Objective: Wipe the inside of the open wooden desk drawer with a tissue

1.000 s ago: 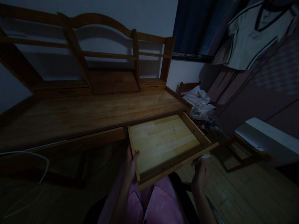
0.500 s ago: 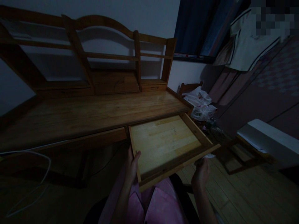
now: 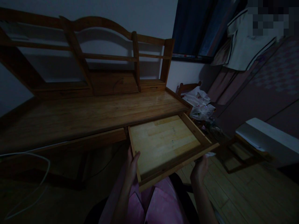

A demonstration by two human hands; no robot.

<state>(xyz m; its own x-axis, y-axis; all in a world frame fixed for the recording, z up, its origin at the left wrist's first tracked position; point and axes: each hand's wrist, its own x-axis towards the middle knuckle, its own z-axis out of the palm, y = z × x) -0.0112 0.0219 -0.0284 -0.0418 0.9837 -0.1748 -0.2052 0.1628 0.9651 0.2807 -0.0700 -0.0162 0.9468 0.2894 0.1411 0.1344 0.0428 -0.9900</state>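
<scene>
A shallow wooden drawer is pulled far out of the desk, and its pale bottom shows a few small dark marks. My left hand grips the drawer's left side near the front corner, thumb up on the edge and fingers hidden outside. By the right end of the drawer's front board is my right hand, its fingers curled and partly hidden. A crumpled whitish piece, like tissue or cloth, sticks out from that hand. Whether the right hand also touches the board I cannot tell.
A wooden shelf unit stands along the back of the desk. White plastic bags are heaped beyond its right end. To the right is a stool below a large white item. A white cable hangs at left.
The view has shifted very slightly. Both hands keep about the same places at the drawer, and the drawer stays pulled out.
</scene>
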